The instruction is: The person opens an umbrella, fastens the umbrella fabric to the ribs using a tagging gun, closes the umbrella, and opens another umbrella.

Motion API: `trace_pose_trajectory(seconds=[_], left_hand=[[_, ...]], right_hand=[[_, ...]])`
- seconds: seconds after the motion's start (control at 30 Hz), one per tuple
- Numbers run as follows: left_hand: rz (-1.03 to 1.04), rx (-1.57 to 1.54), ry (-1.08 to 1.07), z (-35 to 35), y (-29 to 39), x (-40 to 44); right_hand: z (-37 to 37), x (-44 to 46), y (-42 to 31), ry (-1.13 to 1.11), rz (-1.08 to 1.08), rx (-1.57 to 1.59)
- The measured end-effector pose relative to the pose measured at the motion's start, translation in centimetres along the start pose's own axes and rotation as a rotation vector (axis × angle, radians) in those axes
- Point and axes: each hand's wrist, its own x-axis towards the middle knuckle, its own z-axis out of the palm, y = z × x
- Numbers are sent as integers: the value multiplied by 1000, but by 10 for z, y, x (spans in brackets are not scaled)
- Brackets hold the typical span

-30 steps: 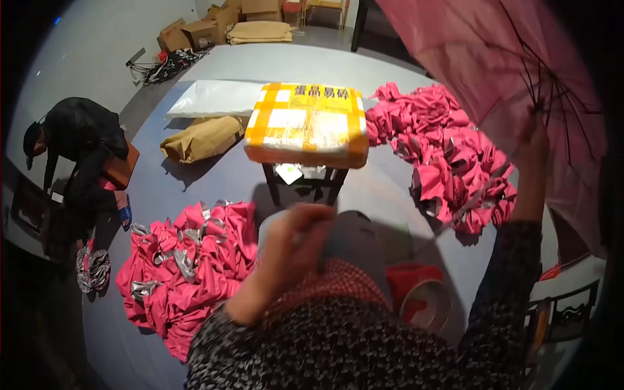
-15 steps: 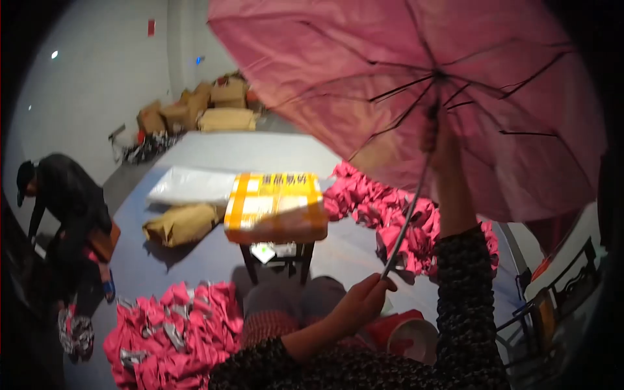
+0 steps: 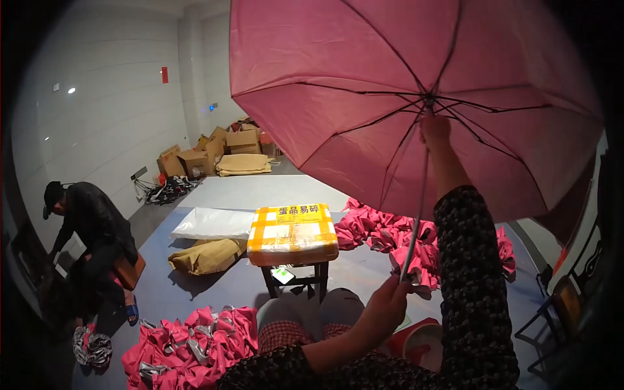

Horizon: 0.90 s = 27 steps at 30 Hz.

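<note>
A pink umbrella (image 3: pixel 364 130) stands spread in front of me, the underside of its canopy and its dark ribs facing me. High on the shaft, just under the hub, my right hand (image 3: pixel 435 130) is closed around the runner. My left hand (image 3: pixel 383 309) grips the bottom end of the metal shaft (image 3: pixel 414 244); its handle is hidden in the fingers. Below the canopy lies a heap of pink folded fabric (image 3: pixel 416 247) with grey parts. Another pink and grey heap (image 3: pixel 195 348) is by my left knee.
A taped box (image 3: pixel 292 237) sits on a dark stool (image 3: pixel 296 283) before my knees. Beside it lie a white bag (image 3: pixel 211 223) and a brown package (image 3: pixel 207 257). A bucket (image 3: pixel 422 344) is at my right. Someone in dark clothes (image 3: pixel 97 221) sits at left. Cartons (image 3: pixel 195 159) are piled behind.
The umbrella canopy has become tauter and wider, with its ribs more stretched out. My right hand stays at the top of the shaft. The view has tilted up a little.
</note>
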Motion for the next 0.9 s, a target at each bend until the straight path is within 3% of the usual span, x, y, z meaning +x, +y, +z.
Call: trace_pose_trajectory(seconds=[0.13,0.2,0.27,0.33,0.4,0.47,0.5,0.53,0.6,0.63,0.67,0.7,0.73,0.77,0.8,0.83,0.9], left_hand=[[143,140,-39,22,-1,-28],[57,153,-13,35,13,-44],[19,133,17,41,12,-48],[856,636,73,34,6,-36],[1389,1265,77,25,23,-30],[767,963,-226,26,107,-41],[478,820,-247,26,149,-45],[326,425,-263,24,172,-51],[503,315,-264,-8,195,-55],[994,889,16,-59,192,-43],[1143,1152,477,-97,185,-53],[1132,1340,1007,-135,178,-64],[1063,1530,1305,-205,162,-78],[1160,1711,1604,-271,139,-101],[981,1875,1651,-318,113,-132],[611,1623,1821,-331,76,-157],[224,1266,1831,-358,15,-180]], right_hand=[[-36,25,-6,5,31,-197],[-49,15,-19,11,40,-213],[-54,6,-25,-100,112,-36],[-52,-9,-35,-165,141,55],[-38,-37,-50,-296,170,201],[-8,-53,-65,-467,241,505],[11,-57,-68,-569,304,736],[22,-69,-76,-580,303,735],[32,-122,-113,-641,404,994],[38,-137,-128,-665,450,1127],[57,-139,-128,-714,542,1115],[81,-139,-122,-759,638,1109],[99,-153,-116,-784,606,1151],[113,-170,-112,-806,570,1194],[129,-182,-113,-751,698,1112],[143,-196,-119,-697,824,1022],[154,-222,-115,-815,759,881]])
